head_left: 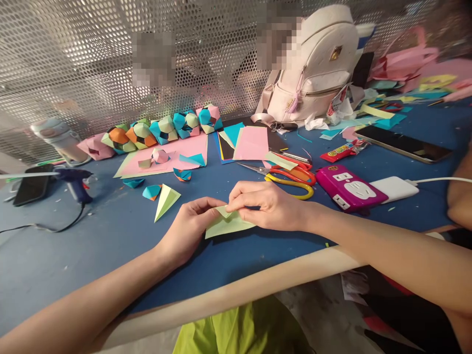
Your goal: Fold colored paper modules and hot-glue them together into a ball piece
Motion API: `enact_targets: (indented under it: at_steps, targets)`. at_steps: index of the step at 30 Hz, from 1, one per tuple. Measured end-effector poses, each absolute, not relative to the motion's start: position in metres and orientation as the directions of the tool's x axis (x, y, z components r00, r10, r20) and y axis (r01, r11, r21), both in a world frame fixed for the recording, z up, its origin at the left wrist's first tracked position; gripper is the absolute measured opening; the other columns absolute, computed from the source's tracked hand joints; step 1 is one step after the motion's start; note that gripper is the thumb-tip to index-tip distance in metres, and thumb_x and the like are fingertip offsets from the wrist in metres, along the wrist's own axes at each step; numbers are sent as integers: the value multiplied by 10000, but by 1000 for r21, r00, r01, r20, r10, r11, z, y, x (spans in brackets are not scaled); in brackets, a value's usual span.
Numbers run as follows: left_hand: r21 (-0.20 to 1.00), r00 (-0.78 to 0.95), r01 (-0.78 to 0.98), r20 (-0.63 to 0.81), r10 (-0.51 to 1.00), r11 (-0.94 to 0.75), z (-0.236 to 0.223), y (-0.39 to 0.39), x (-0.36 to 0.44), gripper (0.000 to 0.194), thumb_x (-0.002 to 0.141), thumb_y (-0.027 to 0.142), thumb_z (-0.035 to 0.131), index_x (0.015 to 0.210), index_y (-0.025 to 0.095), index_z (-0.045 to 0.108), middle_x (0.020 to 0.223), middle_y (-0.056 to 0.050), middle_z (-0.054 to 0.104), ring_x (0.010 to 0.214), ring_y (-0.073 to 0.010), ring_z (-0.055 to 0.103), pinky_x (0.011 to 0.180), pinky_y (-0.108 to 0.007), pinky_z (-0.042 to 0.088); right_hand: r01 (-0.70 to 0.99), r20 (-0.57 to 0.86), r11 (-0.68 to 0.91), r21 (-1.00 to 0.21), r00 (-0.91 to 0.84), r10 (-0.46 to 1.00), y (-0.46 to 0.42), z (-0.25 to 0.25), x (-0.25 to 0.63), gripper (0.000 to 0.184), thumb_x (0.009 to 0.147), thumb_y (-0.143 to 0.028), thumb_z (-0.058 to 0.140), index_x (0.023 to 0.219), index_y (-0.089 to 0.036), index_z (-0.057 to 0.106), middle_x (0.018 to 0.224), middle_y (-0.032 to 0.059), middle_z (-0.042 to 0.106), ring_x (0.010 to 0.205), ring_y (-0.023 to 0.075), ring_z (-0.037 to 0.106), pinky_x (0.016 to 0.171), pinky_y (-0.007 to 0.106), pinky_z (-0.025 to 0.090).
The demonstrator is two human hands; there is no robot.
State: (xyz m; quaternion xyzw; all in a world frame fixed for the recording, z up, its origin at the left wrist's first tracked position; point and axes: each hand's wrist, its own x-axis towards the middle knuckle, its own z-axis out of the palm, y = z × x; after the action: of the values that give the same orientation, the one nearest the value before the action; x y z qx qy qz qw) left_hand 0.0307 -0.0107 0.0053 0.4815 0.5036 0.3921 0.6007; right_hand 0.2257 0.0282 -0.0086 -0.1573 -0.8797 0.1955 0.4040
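Observation:
A light green sheet of paper (227,227) is held between my two hands, just above the blue table near its front edge. Its far part is folded over, and my fingers hide much of that fold. My left hand (195,221) pinches the sheet's left side between thumb and fingers. At the upper right, my right hand (267,205) has its fingertips closed on the folded part. Left of the sheet lies a folded green paper piece (166,200), with a small blue and orange folded piece (151,192) beside it.
Several folded paper balls (165,129) line the mesh partition. Scissors (291,183), a purple case (348,188) and a phone (403,143) lie to the right. A glue gun (75,183) with a cord stands left. A white backpack (313,69) rests at the back.

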Motion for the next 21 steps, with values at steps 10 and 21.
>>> enact_targets:
  at_steps: [10,21]
  targets:
    - [974,242,40,-226,944,223,4,-10,27,187,704,305,728,829,166,712,755,-3,681,702,-120,566,663,-224,422,183,619,948,-259,-722,309,25,-8,230,220,886,-68,472,875,-119,686,892,80,610,751,123,576,686,228,482]
    - [979,209,84,-201,957,187,4,-11,27,267,643,338,820,813,172,699,803,-3,678,703,-105,548,632,-202,417,158,647,954,-254,-706,289,23,-8,228,235,853,-36,468,881,-106,690,883,84,596,745,119,562,691,218,482]
